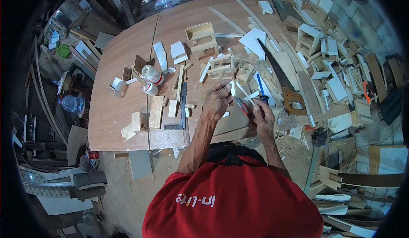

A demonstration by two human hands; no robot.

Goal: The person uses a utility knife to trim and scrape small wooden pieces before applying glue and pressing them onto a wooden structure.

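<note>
Near the front edge of the wooden table (pixel 123 55), my left hand (pixel 217 99) pinches a small white piece (pixel 233 88) between thumb and fingers. To its right, my right hand (pixel 263 113) has its fingers closed around the end of a thin pale stick (pixel 245 92), which slants up and left towards the white piece. Whether the two touch is too small to tell. Below the stick lies a red-handled tool (pixel 243 106), between my hands. A blue tool (pixel 261 86) rests just beyond my right hand.
A handsaw (pixel 294 101) lies at the right with many wood offcuts. Small wooden frames (pixel 221 66) stand beyond my hands. To the left are two white jars (pixel 152 75), a metal square (pixel 182 110) and wood blocks (pixel 156 112).
</note>
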